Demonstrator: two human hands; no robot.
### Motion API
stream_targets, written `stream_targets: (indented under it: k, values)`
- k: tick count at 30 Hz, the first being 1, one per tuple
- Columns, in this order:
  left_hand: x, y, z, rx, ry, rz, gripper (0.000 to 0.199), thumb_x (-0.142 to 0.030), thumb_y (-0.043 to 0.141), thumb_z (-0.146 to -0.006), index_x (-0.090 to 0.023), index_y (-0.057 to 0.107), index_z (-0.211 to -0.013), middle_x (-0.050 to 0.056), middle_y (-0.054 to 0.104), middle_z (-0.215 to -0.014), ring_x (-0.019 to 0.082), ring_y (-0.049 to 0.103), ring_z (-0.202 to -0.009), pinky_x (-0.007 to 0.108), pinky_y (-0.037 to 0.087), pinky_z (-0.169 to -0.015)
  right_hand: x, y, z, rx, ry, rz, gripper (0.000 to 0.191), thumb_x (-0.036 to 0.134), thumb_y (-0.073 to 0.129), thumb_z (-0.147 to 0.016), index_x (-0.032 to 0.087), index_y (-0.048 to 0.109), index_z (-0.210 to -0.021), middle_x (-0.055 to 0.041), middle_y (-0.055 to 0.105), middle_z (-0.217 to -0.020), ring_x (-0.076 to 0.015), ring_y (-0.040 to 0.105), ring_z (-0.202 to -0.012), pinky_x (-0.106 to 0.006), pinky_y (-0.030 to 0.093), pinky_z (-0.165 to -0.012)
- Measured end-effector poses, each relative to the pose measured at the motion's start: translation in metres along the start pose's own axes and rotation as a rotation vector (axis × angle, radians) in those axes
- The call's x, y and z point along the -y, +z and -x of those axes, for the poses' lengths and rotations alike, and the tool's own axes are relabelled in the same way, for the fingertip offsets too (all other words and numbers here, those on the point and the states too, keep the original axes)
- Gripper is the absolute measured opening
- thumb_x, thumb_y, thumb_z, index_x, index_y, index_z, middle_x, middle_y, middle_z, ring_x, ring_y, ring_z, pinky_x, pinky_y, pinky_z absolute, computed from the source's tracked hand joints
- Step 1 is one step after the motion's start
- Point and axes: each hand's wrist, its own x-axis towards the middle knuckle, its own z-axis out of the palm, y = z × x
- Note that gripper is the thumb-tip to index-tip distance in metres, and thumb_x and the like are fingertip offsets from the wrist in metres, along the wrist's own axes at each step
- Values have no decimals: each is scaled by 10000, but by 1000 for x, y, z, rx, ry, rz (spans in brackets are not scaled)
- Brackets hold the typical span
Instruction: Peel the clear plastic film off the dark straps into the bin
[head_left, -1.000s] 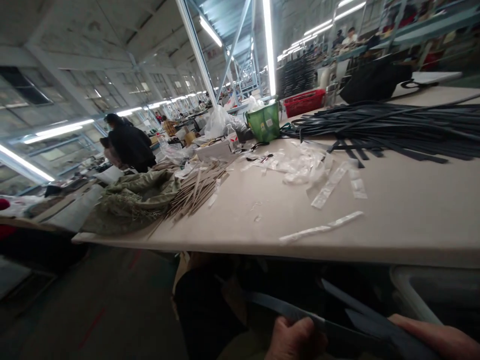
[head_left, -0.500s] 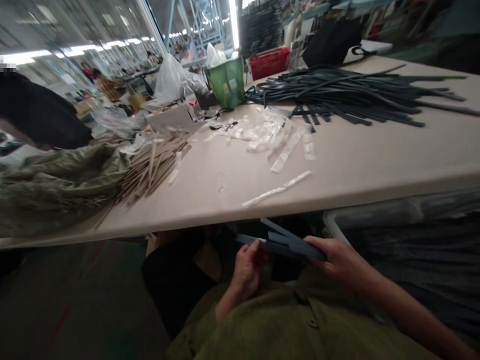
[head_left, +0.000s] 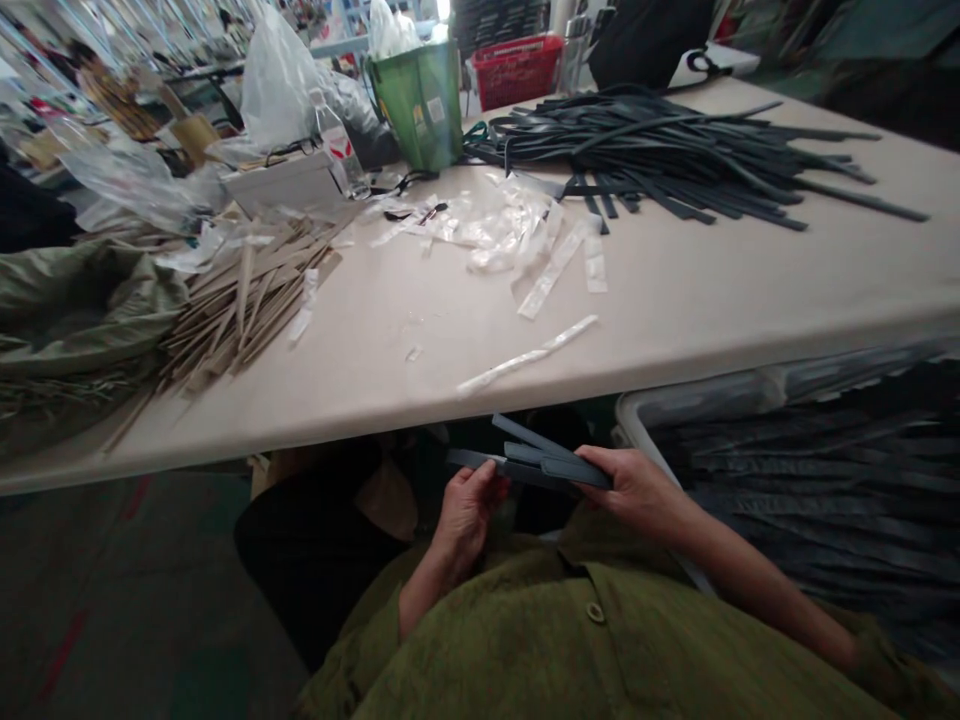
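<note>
Several flat dark grey strips are fanned out over my lap, just below the table's front edge. My right hand is closed around their right ends. My left hand pinches one of the strips near its left end, thumb on top, where a small whitish patch shows at the thumb tip. A thin white film strip lies on the table near the edge above my hands. Farther back is a crumpled heap of clear film scraps.
A pile of long dark strips covers the table's back right. Brown strips and a green sack lie left. A green bucket, red basket and bottle stand behind. A bin of dark strips sits below right.
The whole view has shifted, so the table and my hands appear farther left and slightly higher. Both hands keep their hold on the strips, with little change between them.
</note>
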Motion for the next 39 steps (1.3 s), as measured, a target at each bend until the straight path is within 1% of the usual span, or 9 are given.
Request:
stream_targets:
  k: [5,12,16,18,26,30,32,35,39]
  values:
    - [13,8,4,136,-87,-88,432,-352,928,-512,-118,674,-771,41,716,-694,147,670,-616,236,497,-604,12,12,-11,-56,-21,-1,96,220,554,-808,212,648,-790,-15,686,-696,-182,611,-644,-263,397,-580]
    - [-10,-3,2,64,-209,69,138,-187,763,-757,-141,633,-749,1,673,-648,96,637,-551,193,505,-548,-14,-13,-10,-279,75,-400,293,491,657,-840,200,662,-875,-15,697,-746,-170,613,-557,-293,495,-569]
    - [-10,-4,1,79,-278,77,105,-159,735,-776,-133,634,-768,6,670,-669,90,628,-554,189,508,-556,-8,-3,-1,-150,-233,-435,296,343,729,-811,197,698,-1067,-109,711,-1169,-276,667,-1058,-383,519,-911]
    - [-4,-2,4,124,-273,52,133,-161,762,-731,-130,642,-779,15,678,-683,105,633,-585,198,508,-565,1,9,0,-59,-374,-421,275,306,714,-822,194,702,-1072,-129,687,-1235,-280,652,-1113,-379,512,-927]
    - [9,0,10,235,-171,-80,318,-271,858,-585,-135,685,-815,11,682,-719,111,604,-629,213,477,-614,9,31,-12,-54,-400,-238,329,126,576,-761,194,681,-1065,-63,756,-991,-210,703,-861,-288,503,-749]
    - [13,-3,10,261,-240,-46,290,-223,830,-591,-131,679,-821,31,698,-744,152,664,-683,250,514,-685,10,33,-13,-81,-296,-235,70,180,570,-789,196,636,-805,-11,695,-740,-164,621,-660,-250,429,-605]
    - [12,-1,9,275,-278,56,272,-218,799,-645,-121,687,-873,69,726,-828,184,700,-760,275,543,-738,12,31,-11,-80,-253,-292,136,275,581,-846,192,591,-738,-1,640,-685,-150,563,-617,-247,404,-571]
    - [1,-4,-1,156,-231,230,192,-264,699,-811,-99,680,-906,130,739,-927,206,717,-838,294,567,-762,12,18,-2,-2,-192,-427,297,424,566,-902,181,595,-733,4,587,-655,-139,511,-578,-249,399,-540]
    - [-28,-25,-32,-204,12,312,188,-217,529,-957,-125,645,-841,96,727,-817,164,710,-749,258,570,-699,4,-11,27,156,-84,-593,376,557,614,-865,196,655,-766,-43,659,-688,-170,561,-576,-283,462,-540]
